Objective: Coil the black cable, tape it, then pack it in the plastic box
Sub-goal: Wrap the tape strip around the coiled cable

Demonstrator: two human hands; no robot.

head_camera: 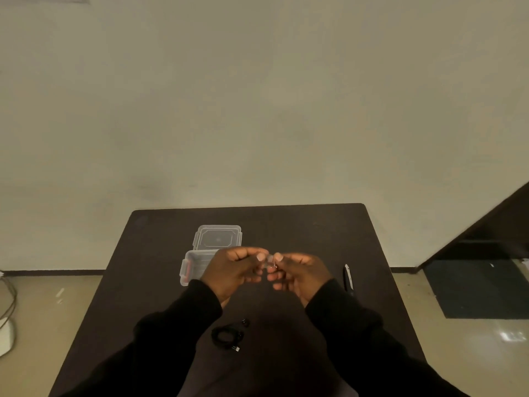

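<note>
Dark table [286, 224], bare wall behind. Left hand [237, 270] and right hand [300, 272] pinching clear tape [269, 260]. Coiled black cable [226, 336] nearby: light, springy; best grasped across loops. Plastic box [190, 267] open.

Box [191, 267]: right side hidden behind left hand [234, 270]. Tape [269, 260] between fingertips: small, blurred, extent unclear. Cable [227, 336]: dark on dark bench [286, 224], loops indistinct. Bench near edge: cut off by frame bottom and covered by sleeves.
</note>
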